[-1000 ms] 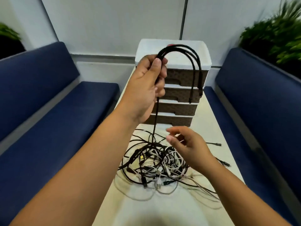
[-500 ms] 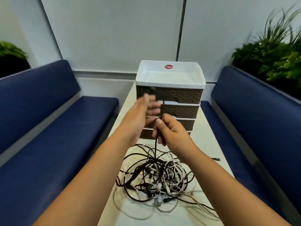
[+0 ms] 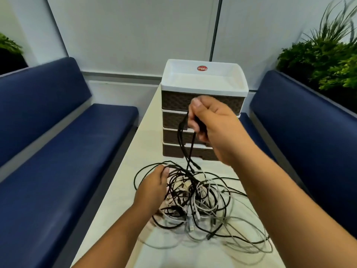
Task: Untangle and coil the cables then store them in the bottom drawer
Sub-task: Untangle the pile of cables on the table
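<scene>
A tangle of black and white cables [image 3: 201, 202] lies on the pale table [image 3: 119, 213]. My right hand [image 3: 214, 124] is raised in front of the drawer unit and grips looped strands of a black cable [image 3: 186, 149] that hang down into the tangle. My left hand [image 3: 152, 186] is down at the pile's left edge, fingers reaching into the black loops; its grip is hidden. The drawer unit [image 3: 202, 113], brown fronts under a white tray top, stands at the table's far end. Its bottom drawer [image 3: 177, 151] looks closed.
Blue padded benches run along both sides, the left bench [image 3: 58, 151] and the right bench [image 3: 309, 142]. Green plants [image 3: 324, 55] stand behind the right bench. Loose cable loops spread toward the table's near right edge.
The black cable passed from my left hand to my right, which lifted it. My left hand dropped to the left edge of the pile. The camera tilted up and then down again.
</scene>
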The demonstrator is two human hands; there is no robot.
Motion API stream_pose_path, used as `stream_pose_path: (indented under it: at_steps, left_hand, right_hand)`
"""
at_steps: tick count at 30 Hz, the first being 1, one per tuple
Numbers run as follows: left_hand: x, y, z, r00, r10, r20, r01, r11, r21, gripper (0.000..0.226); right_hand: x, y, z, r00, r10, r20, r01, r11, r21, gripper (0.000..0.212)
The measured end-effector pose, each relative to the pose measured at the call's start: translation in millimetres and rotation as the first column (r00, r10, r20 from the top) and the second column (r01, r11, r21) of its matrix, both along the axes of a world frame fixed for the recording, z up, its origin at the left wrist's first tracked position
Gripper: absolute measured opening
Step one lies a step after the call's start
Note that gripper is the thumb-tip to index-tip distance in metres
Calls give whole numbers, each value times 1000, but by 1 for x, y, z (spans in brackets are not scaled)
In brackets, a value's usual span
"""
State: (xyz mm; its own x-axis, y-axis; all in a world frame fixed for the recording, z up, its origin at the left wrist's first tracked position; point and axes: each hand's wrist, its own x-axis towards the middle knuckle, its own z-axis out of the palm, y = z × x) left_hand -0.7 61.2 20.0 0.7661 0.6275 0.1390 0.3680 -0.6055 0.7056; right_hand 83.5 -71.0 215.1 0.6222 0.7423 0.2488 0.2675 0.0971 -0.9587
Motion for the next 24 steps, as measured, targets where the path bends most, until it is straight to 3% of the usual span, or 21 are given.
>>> stream_pose_path:
  at_steps: [3,7,16,20,24]
  left_hand:
    - [15,11,5,991,134,-17,-135,987,-86,33]
    - [34,24,12,959,246,-140,-252,967,-26,38]
    - [51,44,5,874,254,-413,-310,948,-74,45]
    - [42,52,-5,879,235,-416,-294,952,-83,44]
    - [36,45,1,931,265,-251,-290,955,-66,40]
  right_hand:
    - [1,0,25,1000,18,-18,-17,998,61,34]
    - [4,0,53,999,41,-18,-37,985,168,33]
    - [3,-18,83,989,151,14,-145,922,359,31]
    - [5,-27,85,984,173,30,-167,876,453,31]
    - [7,-29,79,987,158,9,-149,903,402,30]
